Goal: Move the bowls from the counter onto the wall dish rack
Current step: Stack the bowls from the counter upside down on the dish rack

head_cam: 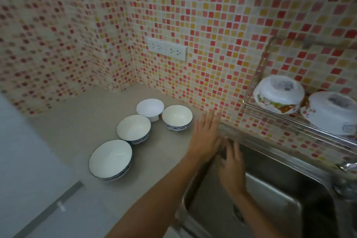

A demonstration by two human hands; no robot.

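Observation:
Several white bowls stand upright on the grey counter (81, 125): a large blue-rimmed bowl (110, 159) nearest me, a second blue-patterned bowl (133, 129), a third (177, 117) near the wall, and a plain white bowl (150, 108) behind them. On the wire wall dish rack (258, 69) at the right, two bowls lie upside down: a flowered one (278, 96) and a white one (332, 113). My left hand (205, 136) hovers open just right of the third bowl, fingers spread, holding nothing. My right hand (230, 168) is open over the sink's left edge.
A steel sink (270, 199) fills the lower right, with a tap (347, 166) at its far right. A white double socket (167, 49) is set in the mosaic tile wall above the bowls. A white surface borders the counter on the left.

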